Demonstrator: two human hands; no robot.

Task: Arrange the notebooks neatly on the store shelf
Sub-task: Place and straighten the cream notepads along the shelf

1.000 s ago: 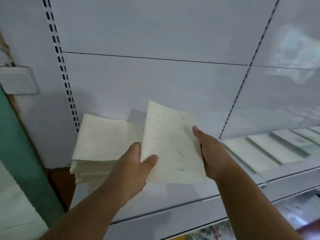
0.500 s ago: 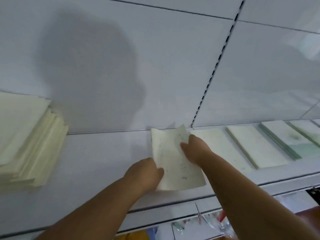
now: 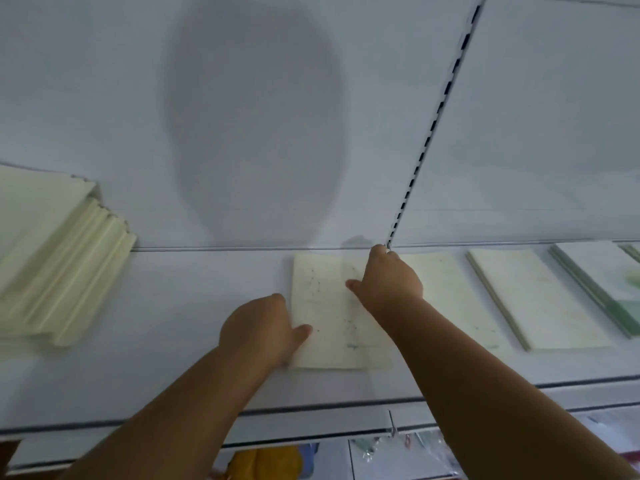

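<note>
A cream notebook [image 3: 325, 306] with small dark specks lies flat on the white shelf [image 3: 190, 306], its far edge near the back panel. My left hand [image 3: 259, 327] holds its left edge near the front corner, thumb on the cover. My right hand [image 3: 388, 282] rests on the notebook's right side, fingers stretched toward the back edge. To the right lie more notebooks in a row: a cream one [image 3: 446, 289] partly under my right arm, another cream one [image 3: 533, 299] and a green-edged one [image 3: 602, 278]. A slumped stack of cream notebooks [image 3: 52, 265] sits at the far left.
A slotted upright [image 3: 433, 126] runs down the white back panel to the shelf just behind my right hand. Below the shelf's front lip hang packaged goods [image 3: 381, 448] and something yellow [image 3: 270, 462]. Bare shelf lies between the stack and the held notebook.
The notebook was carried right from the stack and lowered; it now lies flat on the shelf. My right hand slid up toward its back edge.
</note>
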